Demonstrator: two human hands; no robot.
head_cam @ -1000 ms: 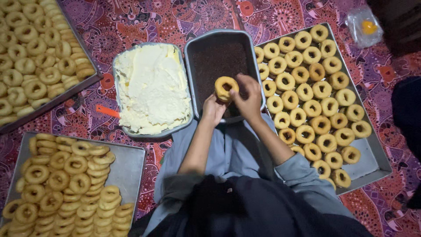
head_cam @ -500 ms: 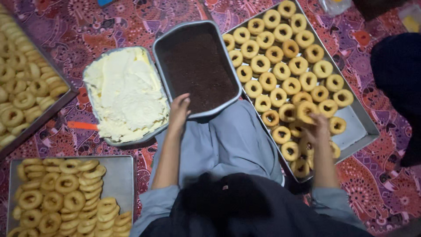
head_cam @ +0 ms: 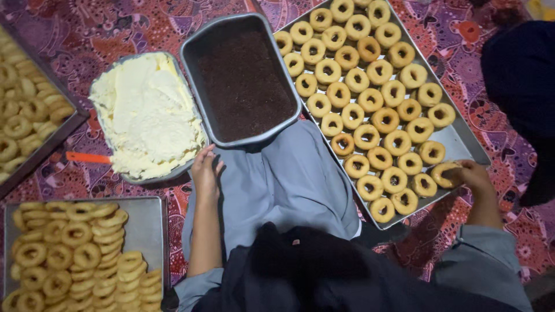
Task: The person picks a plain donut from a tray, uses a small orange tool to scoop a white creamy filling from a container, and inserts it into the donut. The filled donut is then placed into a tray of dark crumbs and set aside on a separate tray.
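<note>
where it hovered mid-tray before, right hand grasping doughnut at tray edge; left hand released.

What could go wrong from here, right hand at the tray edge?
1. The right hand holds a ring pastry at the filled tray's near edge; set too far out, it may slip off onto the patterned mat.
2. Rings sit tightly packed, so placing it may nudge neighbours out of line.
3. The left hand rests beside the cream tray; it might smear cream onto the grey garment.
</note>
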